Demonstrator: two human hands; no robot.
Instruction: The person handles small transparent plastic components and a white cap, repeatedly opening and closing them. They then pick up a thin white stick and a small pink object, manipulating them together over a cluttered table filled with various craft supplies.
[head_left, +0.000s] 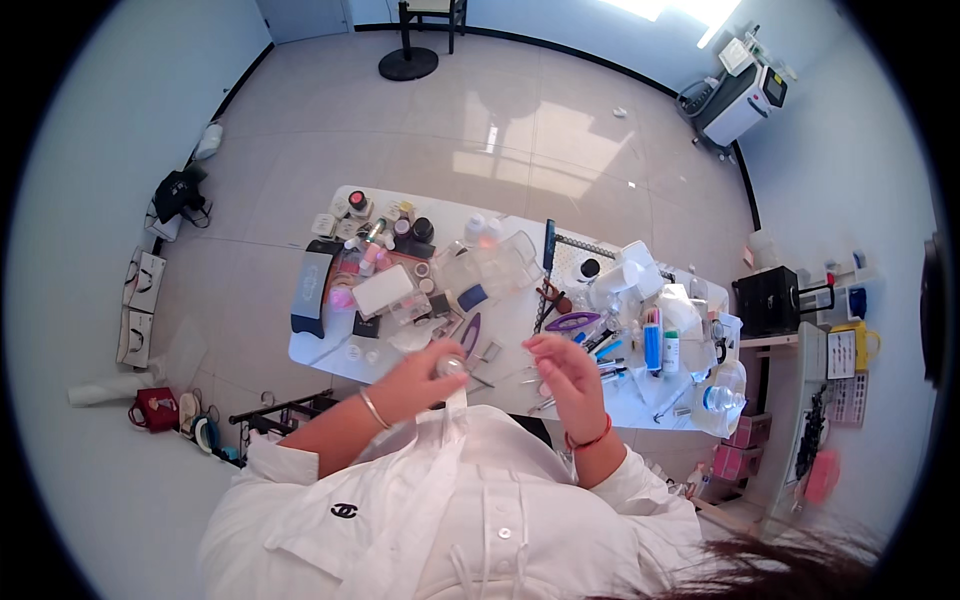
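Note:
My left hand (421, 379) is over the near edge of a cluttered white table (319, 351), its fingers around a small, round, shiny container (450, 366). What the container holds cannot be made out. To its right, my right hand (568, 379) hovers with fingers bent and apart, and no object shows in it. Between the hands lie a small clear rectangular piece (491, 351) and thin tools. A purple nail file (471, 334) is just beyond my left hand. Another purple file (572, 321) lies past my right fingertips.
Cosmetic jars (423, 229), a white box (384, 290) and a dark curved device (313, 289) crowd the table's left. Clear plastic containers (506, 266) stand mid-table. Pens, a blue pack (652, 345) and a white bottle (670, 351) fill the right. A wheeled machine (739, 105) stands far right.

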